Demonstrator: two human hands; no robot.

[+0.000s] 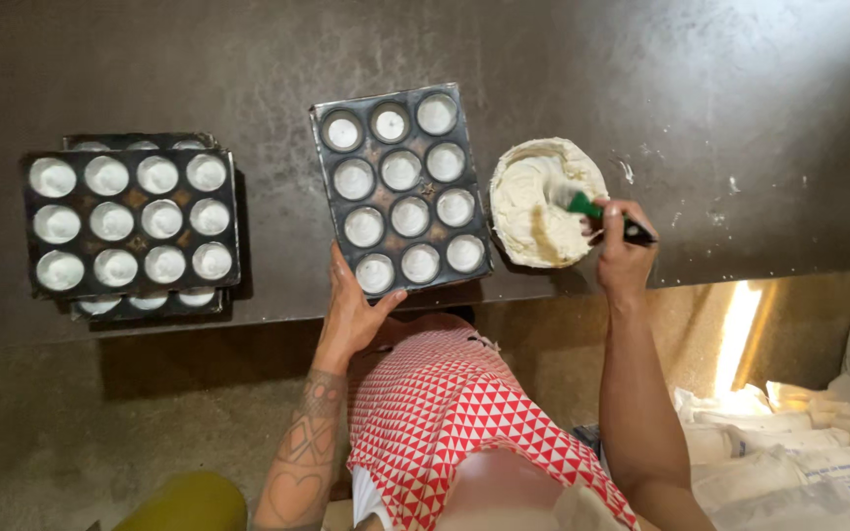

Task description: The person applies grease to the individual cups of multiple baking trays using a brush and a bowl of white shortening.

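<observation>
A dark muffin tray (324,175) with twelve white paper cups lies in the middle of the dark table. My left hand (350,305) grips its near left corner. To the tray's right sits a bowl of pale batter (533,211). My right hand (622,246) holds a green-and-black-handled scoop (592,209) whose head is dipped into the batter and blurred.
A second tray with paper cups (130,264) rests on a stack of trays at the left. The table's near edge (248,320) runs just below the trays. White sacks (799,442) lie on the floor at lower right. A yellow-green object (189,501) sits at bottom left.
</observation>
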